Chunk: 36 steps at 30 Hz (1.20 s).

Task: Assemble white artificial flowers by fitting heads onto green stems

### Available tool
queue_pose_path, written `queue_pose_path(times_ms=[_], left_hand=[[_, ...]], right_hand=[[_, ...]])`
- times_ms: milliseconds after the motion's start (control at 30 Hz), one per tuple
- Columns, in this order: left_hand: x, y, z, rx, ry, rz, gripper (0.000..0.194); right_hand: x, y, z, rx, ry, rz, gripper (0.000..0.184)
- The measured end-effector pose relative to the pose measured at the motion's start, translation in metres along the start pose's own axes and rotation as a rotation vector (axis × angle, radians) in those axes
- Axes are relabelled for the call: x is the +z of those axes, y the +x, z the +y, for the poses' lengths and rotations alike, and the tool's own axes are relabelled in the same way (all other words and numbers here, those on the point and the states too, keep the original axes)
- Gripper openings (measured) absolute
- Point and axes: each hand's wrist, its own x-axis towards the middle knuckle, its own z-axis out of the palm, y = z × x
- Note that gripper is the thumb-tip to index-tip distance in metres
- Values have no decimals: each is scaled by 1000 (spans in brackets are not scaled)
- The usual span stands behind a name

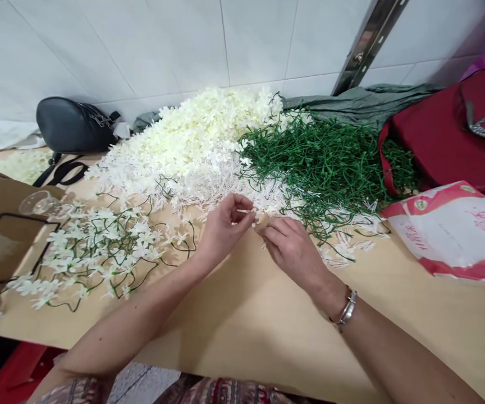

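Observation:
My left hand (226, 229) is closed in a pinch on a small white artificial flower (256, 216) near the table's middle. Close beside it, my right hand (292, 244) has its fingers bent together; what they hold is hidden behind them. Beyond both hands lies a heap of cream-white flower heads (200, 126), with loose white stamen-like pieces (209, 185) along its near side. A tangle of green plastic stems (322, 160) spreads behind my right hand. To the left of my left hand, white flowers on green stems (116, 247) lie in a loose pile.
A black bag (76, 124) and a clear plastic cup (42, 205) are at the left, near a cardboard box (2, 224) with a black wire frame. On the right are a red bag (440, 132) and a pink-and-white package (453, 233). A tiled wall (175, 45) stands behind the table.

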Motion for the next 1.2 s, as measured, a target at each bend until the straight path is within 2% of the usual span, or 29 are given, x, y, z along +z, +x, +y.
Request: queue_pose_path(times_ms=[133, 267, 333, 500, 667, 833, 1033, 1200], left_hand=[[-1, -31, -22, -83, -190, -20, 23], [4, -42, -28, -32, -280, 67, 26], [6, -43, -28, -7, -287, 60, 26], [9, -45, -27, 22, -281, 10, 27], [8, -47, -29, -8, -266, 30, 24], [8, -47, -27, -21, -254, 34, 24], [7, -44, -24, -1, -332, 37, 28], [9, -46, -27, -55, -360, 8, 29]], right_hand=[[-4, 1, 1, 38, 81, 69, 15], [-11, 2, 5, 142, 180, 216, 9], [-14, 2, 7, 187, 187, 268, 10], [-18, 4, 8, 166, 148, 214, 11], [-21, 6, 15, 152, -3, 320, 17], [-19, 5, 23, 197, -56, 245, 18], [-19, 6, 21, 109, -59, 275, 17], [-21, 4, 14, 96, -59, 202, 11]])
